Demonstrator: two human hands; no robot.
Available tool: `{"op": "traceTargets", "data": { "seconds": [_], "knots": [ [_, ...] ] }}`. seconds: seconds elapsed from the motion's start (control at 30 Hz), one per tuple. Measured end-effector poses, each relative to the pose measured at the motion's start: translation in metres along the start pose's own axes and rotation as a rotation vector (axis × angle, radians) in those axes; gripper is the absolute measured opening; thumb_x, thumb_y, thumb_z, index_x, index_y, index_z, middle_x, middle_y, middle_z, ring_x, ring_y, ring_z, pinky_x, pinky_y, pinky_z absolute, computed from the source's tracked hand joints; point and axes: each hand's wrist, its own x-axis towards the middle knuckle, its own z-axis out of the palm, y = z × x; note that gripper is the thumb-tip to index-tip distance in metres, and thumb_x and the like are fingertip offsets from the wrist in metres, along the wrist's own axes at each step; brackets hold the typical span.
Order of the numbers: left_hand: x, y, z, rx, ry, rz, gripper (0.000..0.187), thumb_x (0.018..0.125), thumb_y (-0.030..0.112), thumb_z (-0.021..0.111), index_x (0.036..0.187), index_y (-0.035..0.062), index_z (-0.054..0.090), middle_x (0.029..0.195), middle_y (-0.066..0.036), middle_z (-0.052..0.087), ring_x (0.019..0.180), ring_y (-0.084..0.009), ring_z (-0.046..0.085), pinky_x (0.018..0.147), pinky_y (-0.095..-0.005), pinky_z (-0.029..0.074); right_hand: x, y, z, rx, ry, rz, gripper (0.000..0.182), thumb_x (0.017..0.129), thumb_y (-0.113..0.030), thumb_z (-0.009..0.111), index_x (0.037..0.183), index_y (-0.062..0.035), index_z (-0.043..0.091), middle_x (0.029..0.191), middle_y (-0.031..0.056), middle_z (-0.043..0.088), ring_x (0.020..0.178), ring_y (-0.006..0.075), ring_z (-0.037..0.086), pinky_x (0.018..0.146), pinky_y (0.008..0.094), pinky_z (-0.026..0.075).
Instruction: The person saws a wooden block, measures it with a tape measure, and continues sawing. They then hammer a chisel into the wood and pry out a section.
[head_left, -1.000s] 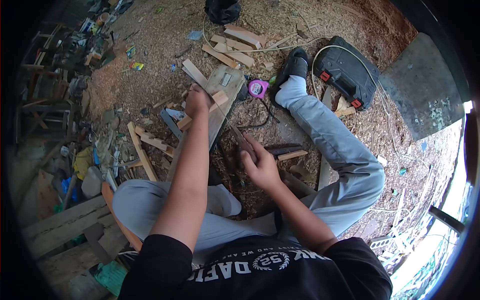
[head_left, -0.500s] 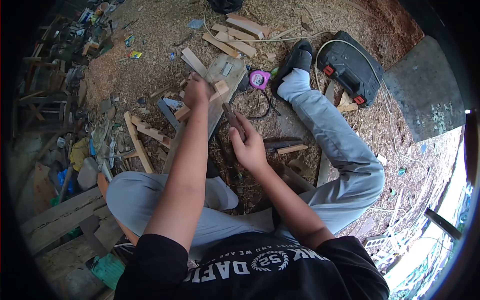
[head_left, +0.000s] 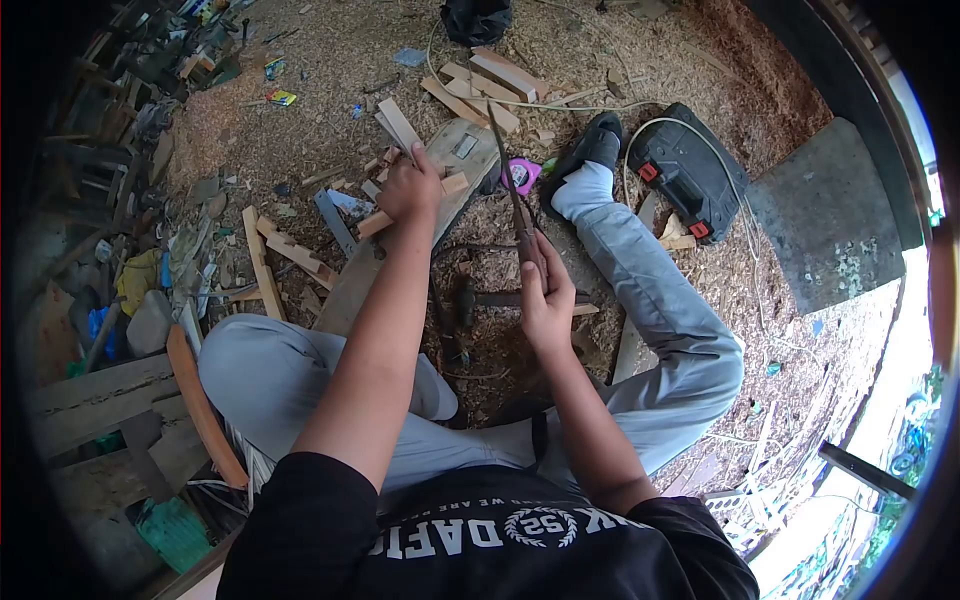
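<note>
My left hand [head_left: 408,190] is closed on a light wooden strip [head_left: 456,185], which sticks out on both sides of it over a worn plank [head_left: 470,160]. Another pale wood piece [head_left: 400,124] projects beyond the fingers of this hand. In my right hand [head_left: 548,300] is a long narrow-bladed tool [head_left: 508,165], gripped by its brown handle. Its blade points up and away, to the right of the plank and apart from the strip. A pink tape measure [head_left: 521,176] lies behind the blade, near my shoe.
Several cut wood pieces [head_left: 510,75] lie beyond the plank, with more offcuts [head_left: 262,265] to the left. A black tool case [head_left: 690,175] with red latches rests past my foot, a cable looping over it. Wood shavings cover the ground. A grey sheet [head_left: 825,220] stands at right.
My right hand has moved right and drawn the blade away from the wood, lifting its tip. My left hand has shifted along the strip and still grips it.
</note>
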Motion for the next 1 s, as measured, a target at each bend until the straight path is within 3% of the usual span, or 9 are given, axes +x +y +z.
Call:
{"op": "traceTargets", "data": {
  "seconds": [0.1,0.17,0.27,0.3,0.37,0.47,0.57,0.7,1.0],
  "knots": [
    [-0.017,-0.015,0.013,0.102,0.044,-0.005,0.067,0.113,0.052,0.027,0.113,0.0082,0.078,0.119,-0.023,0.075,0.118,-0.0432,0.069,0.101,-0.0653,0.048,-0.002,0.003,-0.009,0.045,0.000,0.058,0.054,0.109,-0.015,0.060,0.157,0.0060,0.045,0.113,0.0060,0.069,0.086,0.0062,0.057,0.078,0.0233,0.049],
    [-0.030,-0.037,0.036,-0.022,0.355,0.208,0.056,0.113,0.049,0.031,0.121,0.0127,0.073,0.131,-0.018,0.069,0.132,-0.0409,0.059,0.110,-0.0662,0.037,-0.001,0.011,-0.009,0.131,0.041,-0.002,0.054,0.110,-0.014,0.059,0.157,0.0082,0.044,0.128,0.0130,0.069,0.101,0.0100,0.063,0.089,0.0252,0.050],
    [-0.023,-0.061,0.059,-0.187,0.466,0.326,0.046,0.112,0.044,0.039,0.121,0.0127,0.071,0.135,-0.016,0.065,0.133,-0.0392,0.055,0.113,-0.0592,0.035,-0.006,0.000,-0.008,0.087,-0.019,0.039,0.054,0.110,-0.012,0.057,0.157,0.0103,0.042,0.144,0.0200,0.064,0.122,0.0157,0.063,0.102,0.0279,0.048],
    [-0.022,-0.067,0.050,-0.188,0.471,0.315,0.046,0.112,0.044,0.039,0.121,0.0127,0.071,0.135,-0.016,0.065,0.133,-0.0392,0.055,0.113,-0.0592,0.035,-0.007,0.000,-0.008,0.084,-0.030,0.039,0.054,0.110,-0.012,0.057,0.157,0.0103,0.042,0.144,0.0200,0.064,0.122,0.0157,0.063,0.102,0.0279,0.048],
    [-0.019,-0.072,0.024,-0.440,0.127,0.410,0.040,0.107,0.043,0.052,0.122,0.0111,0.071,0.134,-0.016,0.063,0.129,-0.0394,0.056,0.114,-0.0561,0.036,-0.007,-0.001,-0.005,0.015,-0.089,0.128,0.053,0.111,-0.011,0.056,0.157,0.0112,0.041,0.150,0.0227,0.061,0.127,0.0171,0.062,0.104,0.0286,0.048],
    [-0.021,-0.084,0.022,-0.413,0.184,0.648,0.038,0.098,0.040,0.070,0.121,0.0087,0.071,0.129,-0.016,0.063,0.123,-0.0401,0.057,0.111,-0.0534,0.040,-0.007,0.021,0.005,0.104,-0.072,-0.037,0.055,0.110,-0.015,0.059,0.156,0.0106,0.043,0.142,0.0181,0.065,0.114,0.0128,0.064,0.097,0.0267,0.050],
    [-0.043,-0.079,0.002,-0.253,0.165,0.760,0.043,0.090,0.035,0.083,0.121,0.0075,0.071,0.127,-0.015,0.064,0.122,-0.0387,0.059,0.105,-0.0516,0.047,-0.011,0.016,0.002,0.040,-0.127,0.065,0.057,0.110,-0.017,0.060,0.156,0.0113,0.043,0.140,0.0166,0.066,0.108,0.0110,0.063,0.093,0.0258,0.050],
    [-0.053,-0.079,0.006,-0.252,0.200,0.814,0.046,0.088,0.035,0.084,0.120,0.0055,0.068,0.118,-0.014,0.062,0.118,-0.0405,0.058,0.101,-0.0527,0.045,-0.016,0.000,0.005,0.084,-0.106,0.019,0.056,0.111,-0.017,0.060,0.156,0.0117,0.043,0.141,0.0174,0.066,0.109,0.0114,0.063,0.094,0.0258,0.050],
    [-0.090,-0.075,0.005,-0.164,0.292,0.721,0.051,0.088,0.039,0.082,0.123,0.0074,0.064,0.123,-0.013,0.057,0.120,-0.0381,0.054,0.103,-0.0533,0.040,-0.016,0.001,0.003,0.044,-0.126,0.078,0.054,0.111,-0.015,0.059,0.156,0.0111,0.044,0.144,0.0173,0.066,0.117,0.0116,0.064,0.098,0.0252,0.049]
  ]
}}
